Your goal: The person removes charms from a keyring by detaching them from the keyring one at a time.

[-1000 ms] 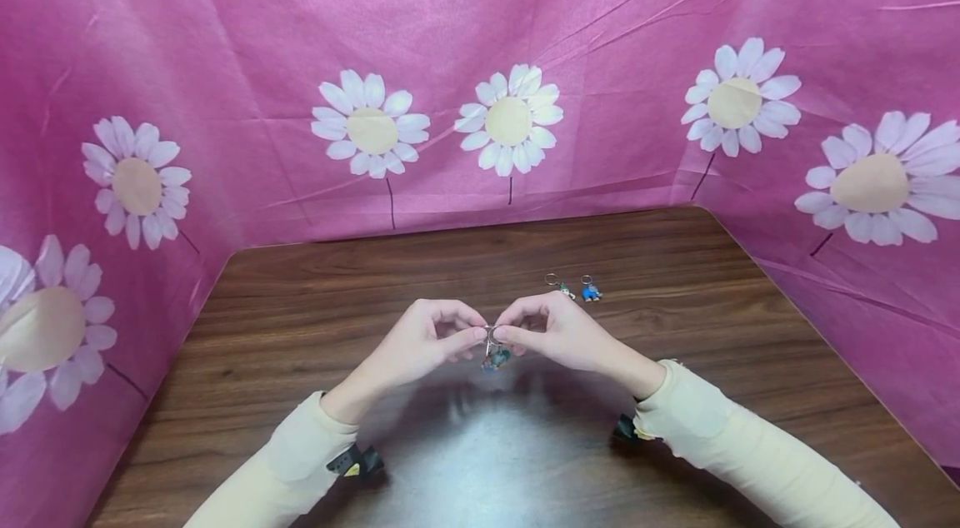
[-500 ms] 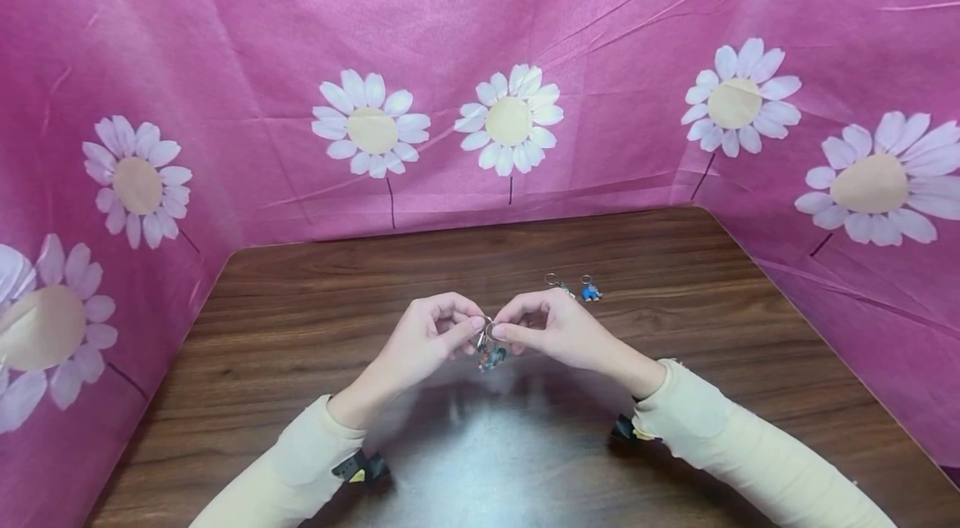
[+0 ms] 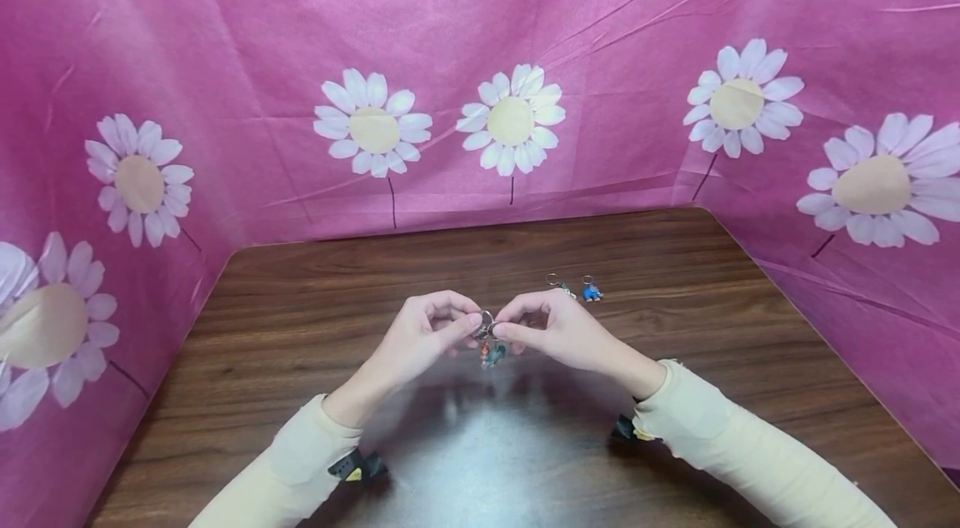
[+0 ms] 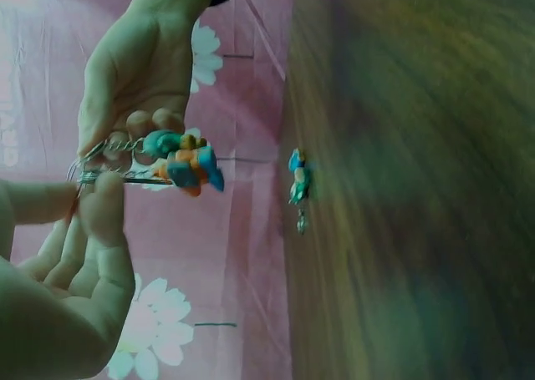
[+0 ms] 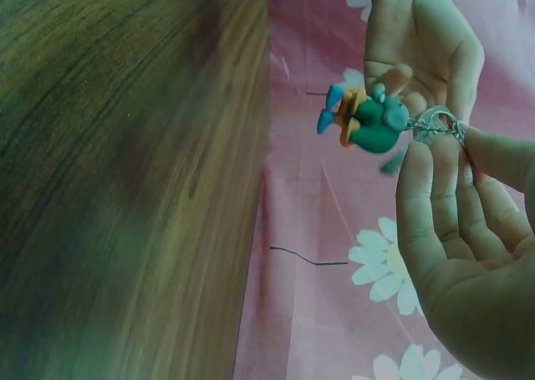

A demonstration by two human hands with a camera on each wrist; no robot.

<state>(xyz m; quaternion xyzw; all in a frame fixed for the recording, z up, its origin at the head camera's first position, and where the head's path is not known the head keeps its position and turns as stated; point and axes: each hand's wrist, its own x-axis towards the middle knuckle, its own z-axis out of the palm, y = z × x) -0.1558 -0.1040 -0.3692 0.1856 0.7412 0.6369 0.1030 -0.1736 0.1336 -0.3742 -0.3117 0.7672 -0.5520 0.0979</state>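
Note:
Above the table, my left hand [image 3: 431, 336] and right hand [image 3: 564, 332] meet fingertip to fingertip at two metal key rings. My left thumb and fingers pinch the ring [image 3: 487, 316] of a keychain with an orange-and-blue figure [image 4: 191, 171]. Between my right thumb and fingers is the ring [image 5: 458, 133] of another keychain, whose green figure [image 5: 378, 125] has blue feet and hangs from a short chain. The rings overlap in the head view, and both figures dangle side by side below. Fingertips partly hide the rings.
Two more keychains lie on the wood-grain table [image 3: 315, 286] beyond my right hand: a green-and-white one [image 3: 567, 292] and a blue one [image 3: 592, 292]. A pink cloth [image 3: 420, 3] with daisies encloses the back and sides.
My left fingers have shifted slightly up and left, so more of the rings shows between the hands. The figures have swung and the orange one is plainer now. The right hand stays nearly still.

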